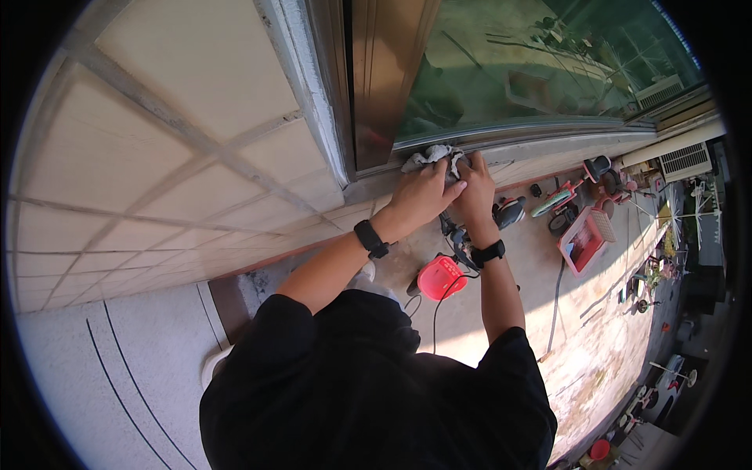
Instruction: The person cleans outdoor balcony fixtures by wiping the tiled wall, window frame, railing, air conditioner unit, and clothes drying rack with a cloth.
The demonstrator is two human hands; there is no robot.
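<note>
A crumpled white and grey cloth (429, 158) is bunched up on the sill at the bottom of the window frame. My left hand (419, 200) has its fingers closed over the cloth from the left. My right hand (473, 194) grips the cloth's right side, its fingers curled and partly hidden. The two hands touch at the thumbs. Above them rise the brown metal window frame (385, 78) and the green-tinted window glass (501, 86), which carries reflections. Each wrist wears a black band.
Below my hands are a red plastic basket (441, 278) and dark cables. A red crate (586, 241) stands on the concrete floor to the right, near a child's ride-on toy (554, 200). A tiled wall (188, 141) runs along the left. Potted plants (654, 274) stand farther right.
</note>
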